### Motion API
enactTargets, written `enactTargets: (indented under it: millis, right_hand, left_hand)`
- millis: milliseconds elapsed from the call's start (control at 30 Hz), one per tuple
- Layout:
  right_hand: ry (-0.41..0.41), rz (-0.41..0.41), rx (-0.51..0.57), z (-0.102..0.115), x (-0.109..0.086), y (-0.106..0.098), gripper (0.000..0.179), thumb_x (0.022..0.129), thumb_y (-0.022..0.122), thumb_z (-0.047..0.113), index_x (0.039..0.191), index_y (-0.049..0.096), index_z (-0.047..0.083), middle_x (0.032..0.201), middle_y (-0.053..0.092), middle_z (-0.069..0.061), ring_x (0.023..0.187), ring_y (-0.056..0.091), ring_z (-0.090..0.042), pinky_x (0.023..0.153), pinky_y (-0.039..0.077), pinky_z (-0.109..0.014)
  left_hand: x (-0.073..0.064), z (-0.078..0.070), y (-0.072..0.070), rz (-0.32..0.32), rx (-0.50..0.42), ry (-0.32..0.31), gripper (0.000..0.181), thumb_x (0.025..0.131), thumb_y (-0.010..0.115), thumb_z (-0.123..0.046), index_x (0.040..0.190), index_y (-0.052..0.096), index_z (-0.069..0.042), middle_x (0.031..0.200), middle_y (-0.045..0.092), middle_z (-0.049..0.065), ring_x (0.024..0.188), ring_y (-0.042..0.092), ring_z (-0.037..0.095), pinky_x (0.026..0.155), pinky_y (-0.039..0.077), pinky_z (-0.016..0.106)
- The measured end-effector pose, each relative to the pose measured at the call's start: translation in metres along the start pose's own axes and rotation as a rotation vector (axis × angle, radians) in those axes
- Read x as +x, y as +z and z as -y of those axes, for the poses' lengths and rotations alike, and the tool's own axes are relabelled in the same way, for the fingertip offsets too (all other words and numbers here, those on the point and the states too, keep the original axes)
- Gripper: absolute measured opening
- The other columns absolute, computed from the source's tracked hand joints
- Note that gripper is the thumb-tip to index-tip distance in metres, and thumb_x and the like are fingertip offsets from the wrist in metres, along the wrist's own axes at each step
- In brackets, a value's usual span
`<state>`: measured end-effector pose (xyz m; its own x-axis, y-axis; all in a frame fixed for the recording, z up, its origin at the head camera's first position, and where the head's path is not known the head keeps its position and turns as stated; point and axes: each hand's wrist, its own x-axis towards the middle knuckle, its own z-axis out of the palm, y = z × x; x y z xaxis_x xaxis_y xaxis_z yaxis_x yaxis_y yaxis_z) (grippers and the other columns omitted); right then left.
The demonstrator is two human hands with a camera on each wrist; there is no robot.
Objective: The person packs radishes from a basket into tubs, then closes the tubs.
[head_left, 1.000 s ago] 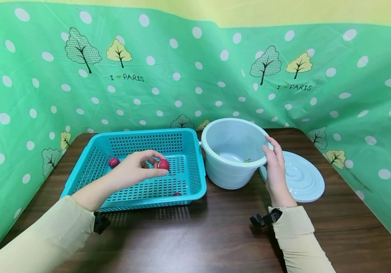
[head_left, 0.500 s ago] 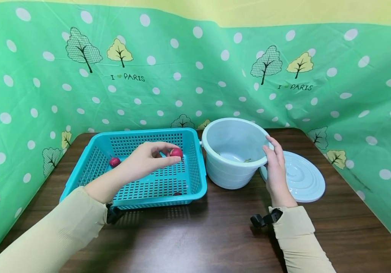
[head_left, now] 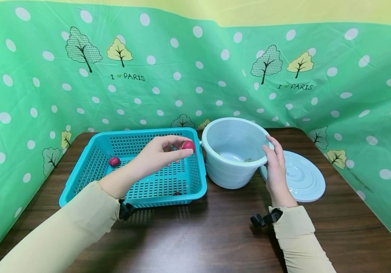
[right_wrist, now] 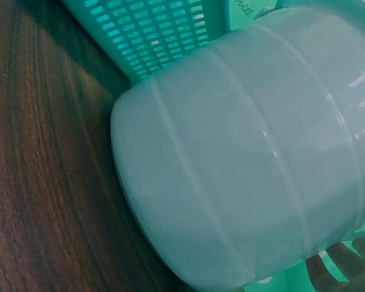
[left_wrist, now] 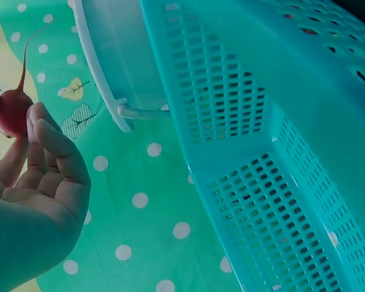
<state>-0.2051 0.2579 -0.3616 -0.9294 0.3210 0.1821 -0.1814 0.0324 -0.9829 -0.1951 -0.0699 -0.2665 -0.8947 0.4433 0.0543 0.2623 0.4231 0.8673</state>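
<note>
Between thumb and fingertips, my left hand (head_left: pixel 154 154) pinches a red radish (head_left: pixel 188 146) above the right end of the turquoise basket (head_left: pixel 200 182). In the left wrist view the radish (left_wrist: pixel 13 114) has a long thin root pointing up. Two more radishes lie in the basket, one at the left (head_left: pixel 114 162) and one partly hidden behind the front wall (head_left: pixel 177 193). My right hand (head_left: pixel 276 170) grips the rim of the pale blue bucket (head_left: pixel 229 176) on its right side. Small greenish bits (head_left: pixel 247 160) show on the bucket's floor.
A pale blue round lid (head_left: pixel 303 178) lies right of the bucket, partly behind the right hand. Basket and bucket stand side by side on a dark wooden table (head_left: pixel 195 242). A green polka-dot curtain (head_left: pixel 199 83) surrounds the table at the back and sides.
My left hand has carried the radish to the right and upward, from over the basket's middle toward the bucket. The right hand and bucket have stayed in place.
</note>
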Motion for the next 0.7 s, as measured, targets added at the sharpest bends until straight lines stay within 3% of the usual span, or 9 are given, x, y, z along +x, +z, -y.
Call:
enactTargets:
  millis: [433, 700]
  right_hand:
    - [0.004, -0.002, -0.002, 0.000, 0.000, 0.001, 0.047, 0.103, 0.043, 0.030, 0.149, 0.040, 0.024, 0.156, 0.033, -0.002, 0.133, 0.037, -0.017, 0.102, 0.030, -0.034]
    - [0.001, -0.005, -0.006, -0.001, 0.001, 0.000, 0.047, 0.103, 0.043, 0.030, 0.149, 0.040, 0.024, 0.156, 0.032, -0.002, 0.132, 0.037, -0.016, 0.102, 0.030, -0.035]
  left_hand:
    - [0.010, -0.005, 0.007, -0.039, -0.061, 0.001, 0.038, 0.093, 0.068, -0.037, 0.128, 0.064, -0.024, 0.102, 0.063, 0.004, 0.084, 0.062, 0.023, 0.066, 0.052, 0.032]
    - [0.019, -0.012, 0.012, -0.057, -0.112, 0.007, 0.040, 0.093, 0.068, -0.038, 0.129, 0.064, -0.023, 0.109, 0.063, 0.004, 0.090, 0.064, 0.025, 0.070, 0.054, 0.032]
